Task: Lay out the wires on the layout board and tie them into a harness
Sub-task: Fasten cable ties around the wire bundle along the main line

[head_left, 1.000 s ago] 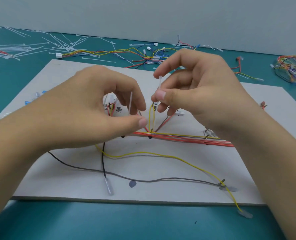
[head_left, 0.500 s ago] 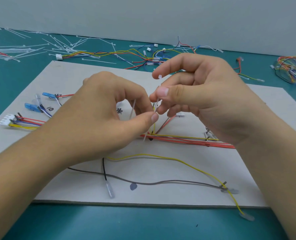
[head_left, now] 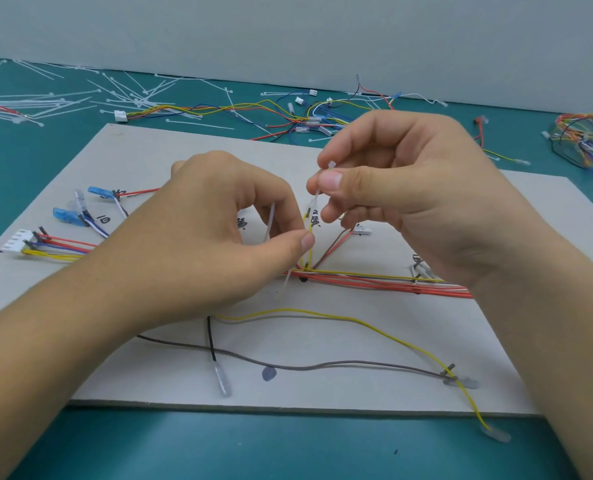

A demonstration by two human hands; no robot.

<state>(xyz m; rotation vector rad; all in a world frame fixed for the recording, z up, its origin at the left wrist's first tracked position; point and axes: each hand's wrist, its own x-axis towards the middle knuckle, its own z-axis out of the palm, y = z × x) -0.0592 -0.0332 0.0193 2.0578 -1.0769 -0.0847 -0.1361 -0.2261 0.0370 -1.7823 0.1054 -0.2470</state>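
A grey layout board (head_left: 357, 341) lies on the teal table and carries a bundle of red and yellow wires (head_left: 374, 284) across its middle. A thin white cable tie (head_left: 271, 223) loops around the wires at the bundle's left end. My left hand (head_left: 198, 244) pinches the tie's tail between thumb and forefinger just above the bundle. My right hand (head_left: 402, 199) pinches the other end with the tie's head (head_left: 331, 165) showing above its thumb. A loose yellow wire (head_left: 357, 318) and a brown wire (head_left: 323, 367) run over the board's near half.
Blue terminals (head_left: 68, 216) and a white connector (head_left: 19, 240) sit at the board's left edge. Several spare cable ties (head_left: 63, 102) and loose wires (head_left: 239, 110) lie on the table behind the board. A coiled wire bundle (head_left: 586, 140) is at the far right.
My left hand moved down and right, closer to the bundle, uncovering the terminals at the board's left. The tie's two ends came closer together between my hands.
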